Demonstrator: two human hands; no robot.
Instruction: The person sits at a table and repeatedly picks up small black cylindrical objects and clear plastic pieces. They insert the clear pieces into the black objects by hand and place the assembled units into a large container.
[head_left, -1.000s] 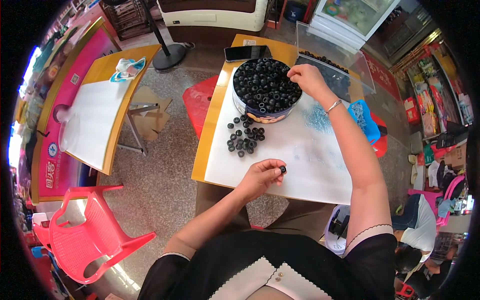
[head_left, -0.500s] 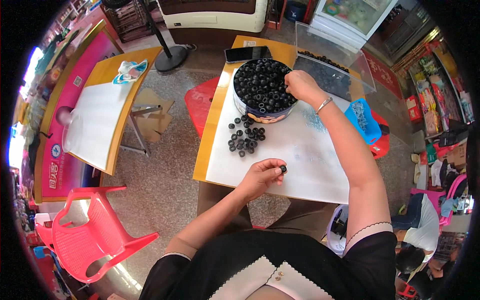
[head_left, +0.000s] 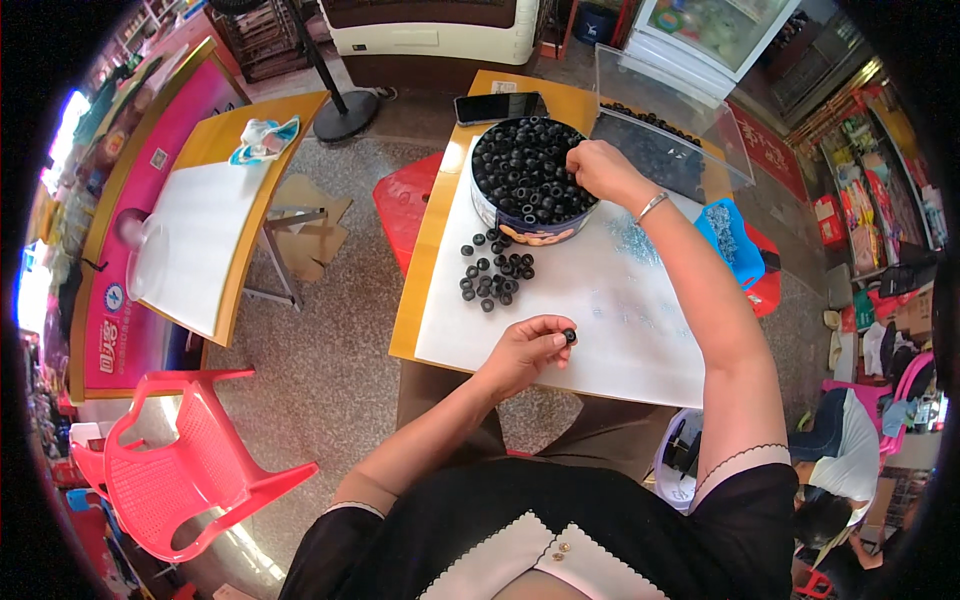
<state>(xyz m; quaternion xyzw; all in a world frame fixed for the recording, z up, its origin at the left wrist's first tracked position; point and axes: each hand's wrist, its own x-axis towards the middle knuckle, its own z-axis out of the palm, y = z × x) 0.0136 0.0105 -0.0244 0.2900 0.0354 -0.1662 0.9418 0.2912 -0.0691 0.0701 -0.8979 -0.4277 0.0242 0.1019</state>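
Note:
My left hand (head_left: 524, 352) is closed over the front part of the white-covered table. Between its thumb and fingers is a small black round part (head_left: 570, 336) with a hole in it. My right hand (head_left: 606, 172) reaches to the right side of a big round tin (head_left: 540, 234), fingers pinched at the heap of black round parts (head_left: 530, 170) that fills it. Whatever those fingertips hold is hidden. Left of my left hand's reach, in front of the tin, a loose cluster of the same black parts (head_left: 498, 270) lies on the white sheet (head_left: 450, 325).
Behind the tin lies a phone (head_left: 500, 108). A clear plastic box (head_left: 650, 150) with more black parts stands at the back right. Tiny pale-blue pieces (head_left: 632, 240) are scattered near a blue tray (head_left: 730, 245). A red plastic chair (head_left: 190, 460) stands at lower left.
My right hand has shifted very slightly left at the tin's rim. The left hand keeps its hold on the black part. The whole view has moved a little.

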